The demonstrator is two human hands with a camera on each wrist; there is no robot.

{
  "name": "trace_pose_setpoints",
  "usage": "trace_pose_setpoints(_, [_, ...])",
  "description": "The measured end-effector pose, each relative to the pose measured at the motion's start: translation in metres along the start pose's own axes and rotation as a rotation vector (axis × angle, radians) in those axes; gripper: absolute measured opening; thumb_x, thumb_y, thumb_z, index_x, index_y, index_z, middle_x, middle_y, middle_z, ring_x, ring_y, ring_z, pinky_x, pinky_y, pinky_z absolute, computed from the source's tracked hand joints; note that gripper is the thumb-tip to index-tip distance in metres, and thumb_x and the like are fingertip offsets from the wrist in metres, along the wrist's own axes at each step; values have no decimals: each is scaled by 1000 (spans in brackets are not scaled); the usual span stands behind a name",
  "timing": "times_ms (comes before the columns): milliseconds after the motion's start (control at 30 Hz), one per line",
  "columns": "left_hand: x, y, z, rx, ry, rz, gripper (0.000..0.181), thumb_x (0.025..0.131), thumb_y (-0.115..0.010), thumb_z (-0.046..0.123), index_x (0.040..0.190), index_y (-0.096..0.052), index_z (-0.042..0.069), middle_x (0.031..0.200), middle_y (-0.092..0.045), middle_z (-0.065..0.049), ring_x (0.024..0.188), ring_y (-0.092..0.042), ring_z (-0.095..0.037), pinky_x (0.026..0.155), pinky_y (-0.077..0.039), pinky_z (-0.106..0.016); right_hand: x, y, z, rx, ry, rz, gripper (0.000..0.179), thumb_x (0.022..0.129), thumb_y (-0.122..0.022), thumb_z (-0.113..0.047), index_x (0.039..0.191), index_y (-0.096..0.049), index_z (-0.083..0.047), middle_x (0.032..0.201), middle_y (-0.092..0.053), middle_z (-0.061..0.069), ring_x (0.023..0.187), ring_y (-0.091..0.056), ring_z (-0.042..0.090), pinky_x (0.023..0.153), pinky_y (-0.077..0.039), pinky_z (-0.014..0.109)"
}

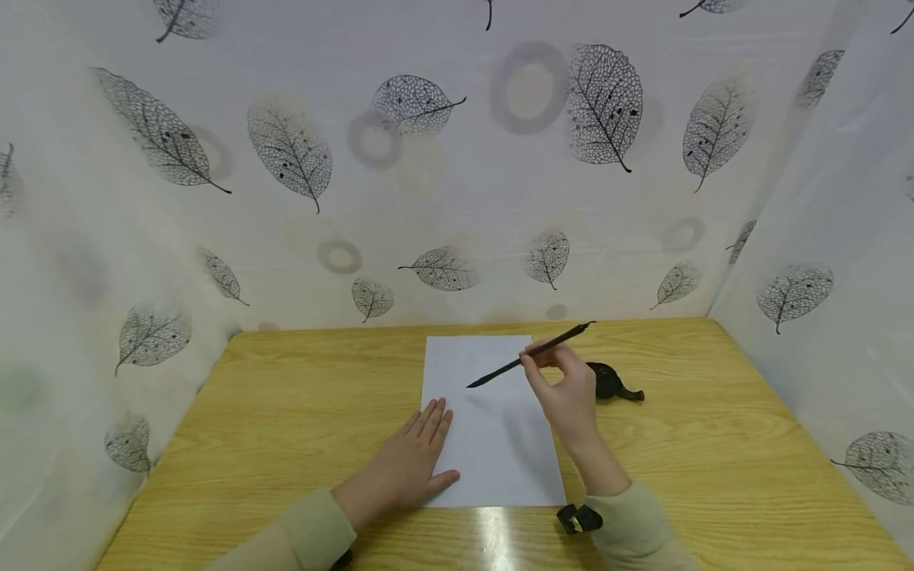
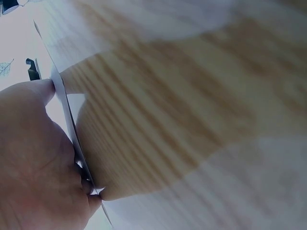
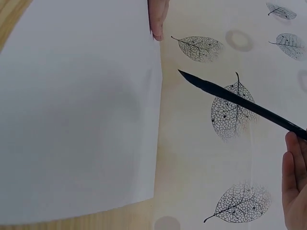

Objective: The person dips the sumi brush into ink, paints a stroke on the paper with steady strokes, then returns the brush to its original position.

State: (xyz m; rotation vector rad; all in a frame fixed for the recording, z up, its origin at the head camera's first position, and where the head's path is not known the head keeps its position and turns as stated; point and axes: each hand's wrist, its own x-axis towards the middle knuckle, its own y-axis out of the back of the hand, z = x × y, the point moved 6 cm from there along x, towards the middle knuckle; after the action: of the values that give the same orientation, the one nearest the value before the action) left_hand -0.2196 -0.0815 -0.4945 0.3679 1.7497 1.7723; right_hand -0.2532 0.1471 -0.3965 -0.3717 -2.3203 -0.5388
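A sheet of white paper lies upright on the wooden table. My left hand rests flat on its lower left edge, fingers straight and thumb spread; the left wrist view shows that palm at the paper's rim. Over the paper's upper right, my right hand pinches a dark writing brush between thumb and fingers. The brush slants, its pointed tip down to the left and its thin cord end up to the right. In the right wrist view the brush is apart from the paper.
Behind the right hand sits a round black object with a tail-like end, partly hidden. A small black item with a yellow patch is by the right cuff. Leaf-print curtains hang around the wooden table on three sides.
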Motion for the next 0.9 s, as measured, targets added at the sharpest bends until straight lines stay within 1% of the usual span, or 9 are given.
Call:
trace_pose_setpoints(100, [0,-1,0,0,1,-2,89,108,-49,60,168,-23,-1,178,-15,-21,166,-18,-34,134,-26,-49,-2,-4,0,-10,19,-5,13,88,-81,7,99,-76,0,92,-81,10,77,-75,21,75,-59,17])
trace_pose_setpoints(233, [0,0,-1,0,2,2,89,108,-49,60,167,-23,-1,178,-15,-21,166,-18,-34,134,-26,-49,-4,-10,1,-5,30,-5,13,88,-81,6,100,-77,0,92,-82,10,76,-76,26,77,-57,12])
trace_pose_setpoints(500, [1,0,0,1,9,1,89,107,-50,61,167,-24,-1,177,-17,-21,166,-19,-34,133,-27,-49,-5,-20,4,2,6,-2,14,88,-81,5,100,-78,-1,91,-82,10,75,-76,27,79,-54,11])
trace_pose_setpoints(733, [0,0,0,4,5,20,89,107,-50,59,167,-25,-2,177,-18,-22,166,-20,-35,133,-28,-49,-6,-24,2,0,34,0,12,89,-82,3,99,-77,1,90,-81,12,75,-76,27,78,-56,12])
trace_pose_setpoints(900, [1,0,0,1,0,31,89,108,-50,59,166,-26,-3,176,-19,-23,165,-21,-35,133,-29,-49,-7,-27,3,0,21,3,12,88,-82,2,99,-77,-1,88,-81,12,75,-76,27,78,-56,12])
